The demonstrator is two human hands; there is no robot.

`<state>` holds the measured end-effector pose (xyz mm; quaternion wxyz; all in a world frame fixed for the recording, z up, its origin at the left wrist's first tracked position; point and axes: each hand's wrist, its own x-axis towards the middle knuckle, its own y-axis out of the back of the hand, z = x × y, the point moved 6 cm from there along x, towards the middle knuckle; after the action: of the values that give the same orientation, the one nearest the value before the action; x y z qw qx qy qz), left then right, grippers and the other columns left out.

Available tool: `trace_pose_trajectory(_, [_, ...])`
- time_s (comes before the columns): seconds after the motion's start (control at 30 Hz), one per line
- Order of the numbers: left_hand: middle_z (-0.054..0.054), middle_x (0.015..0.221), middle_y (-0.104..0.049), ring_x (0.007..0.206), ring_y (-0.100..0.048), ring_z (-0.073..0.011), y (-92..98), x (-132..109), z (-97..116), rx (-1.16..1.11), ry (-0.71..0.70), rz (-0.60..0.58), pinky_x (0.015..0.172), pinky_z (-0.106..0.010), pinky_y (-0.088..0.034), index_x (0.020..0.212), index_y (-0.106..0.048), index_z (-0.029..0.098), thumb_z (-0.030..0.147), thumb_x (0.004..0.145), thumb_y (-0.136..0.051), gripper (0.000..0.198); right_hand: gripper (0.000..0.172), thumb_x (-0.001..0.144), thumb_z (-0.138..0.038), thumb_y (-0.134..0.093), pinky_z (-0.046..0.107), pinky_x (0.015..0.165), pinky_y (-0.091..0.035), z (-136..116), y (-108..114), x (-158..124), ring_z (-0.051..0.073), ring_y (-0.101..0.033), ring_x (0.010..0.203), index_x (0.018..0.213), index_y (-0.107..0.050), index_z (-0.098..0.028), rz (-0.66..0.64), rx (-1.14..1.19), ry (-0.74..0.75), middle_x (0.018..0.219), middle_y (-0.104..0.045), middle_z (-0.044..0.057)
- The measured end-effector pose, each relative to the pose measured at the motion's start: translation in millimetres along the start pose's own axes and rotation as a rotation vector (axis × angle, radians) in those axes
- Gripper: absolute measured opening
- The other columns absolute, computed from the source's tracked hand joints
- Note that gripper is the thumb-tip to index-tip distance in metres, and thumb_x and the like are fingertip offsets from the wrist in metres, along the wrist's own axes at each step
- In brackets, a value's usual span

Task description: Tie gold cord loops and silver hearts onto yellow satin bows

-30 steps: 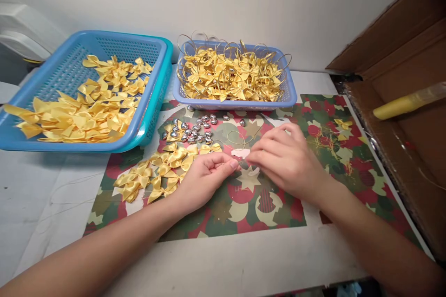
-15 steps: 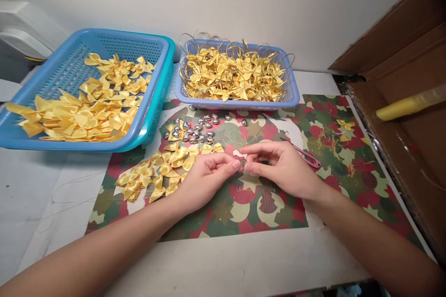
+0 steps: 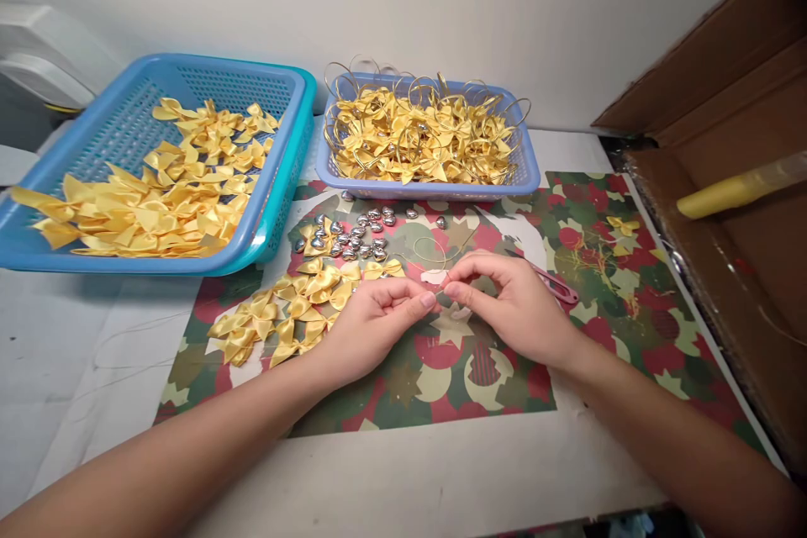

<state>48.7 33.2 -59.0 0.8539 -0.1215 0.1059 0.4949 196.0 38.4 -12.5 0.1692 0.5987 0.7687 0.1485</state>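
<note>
My left hand (image 3: 369, 324) and my right hand (image 3: 510, 303) meet fingertip to fingertip over a patterned red and green mat (image 3: 441, 361). Both are closed in a pinch on something tiny between them, too small to name; a thin gold thread (image 3: 435, 252) curls just beyond the fingers. Loose yellow satin bows (image 3: 296, 303) lie left of my left hand. A cluster of small silver hearts (image 3: 353, 235) sits behind them. Pink snips (image 3: 558, 286) lie partly hidden behind my right hand.
A large blue basket (image 3: 277, 185) with yellow bows stands at the left. A smaller lilac basket (image 3: 429, 185) holds bows with gold loops. An open cardboard box (image 3: 725, 185) with a yellow roll (image 3: 737, 189) fills the right. The wall is close behind.
My right hand lifted off the pink snips, uncovering them, and came left to a pinch against my left fingertips. My left hand stayed put.
</note>
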Motion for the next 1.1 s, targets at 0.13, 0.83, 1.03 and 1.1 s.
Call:
trace_pose_trajectory(0.13, [0.006,0.056,-0.046,0.05,-0.032,-0.0063,1.1,-0.4,-0.2,0.0,-0.012,-0.001,0.047,-0.021,-0.023,0.077,-0.067,0.015,0.04,0.088,-0.06,0.028,0.012,0.087,-0.019,-0.065,0.025,0.071,-0.045,-4.0,0.9,-1.1,0.013,-0.06,0.076,0.075,-0.068,-0.018,0.036,-0.062,0.084,0.077,-0.07,-0.001])
trace_pose_trajectory(0.83, [0.001,0.071,-0.062,0.057,-0.049,-0.0074,-5.5,3.0,0.0,-0.107,0.027,-0.214,0.059,-0.021,-0.04,0.084,-0.062,0.015,0.037,0.091,-0.06,0.024,0.027,0.093,-0.015,-0.057,0.027,0.07,-0.036,-16.5,-6.6,-6.5,0.011,-0.051,0.067,0.066,-0.062,-0.017,-0.058,-0.215,0.324,0.067,-0.062,-0.002])
trace_pose_trajectory(1.03, [0.006,0.061,-0.041,0.057,-0.033,-0.0069,-6.5,1.7,3.0,-0.055,0.013,-0.175,0.051,-0.02,-0.025,0.072,-0.055,0.015,0.04,0.089,-0.061,0.031,0.028,0.093,-0.012,-0.054,0.026,0.067,-0.035,-13.4,-9.0,-5.0,0.01,-0.048,0.064,0.065,-0.056,-0.016,-0.04,-0.229,0.324,0.062,-0.057,-0.003])
trace_pose_trajectory(1.1, [0.007,0.059,-0.035,0.054,-0.027,-0.0065,-7.0,0.8,3.3,-0.049,0.013,-0.172,0.049,-0.02,-0.02,0.073,-0.055,0.015,0.041,0.09,-0.06,0.032,0.029,0.093,-0.014,-0.054,0.026,0.066,-0.035,-12.1,-10.0,-4.9,0.011,-0.047,0.064,0.064,-0.055,-0.016,-0.042,-0.229,0.32,0.061,-0.055,-0.002])
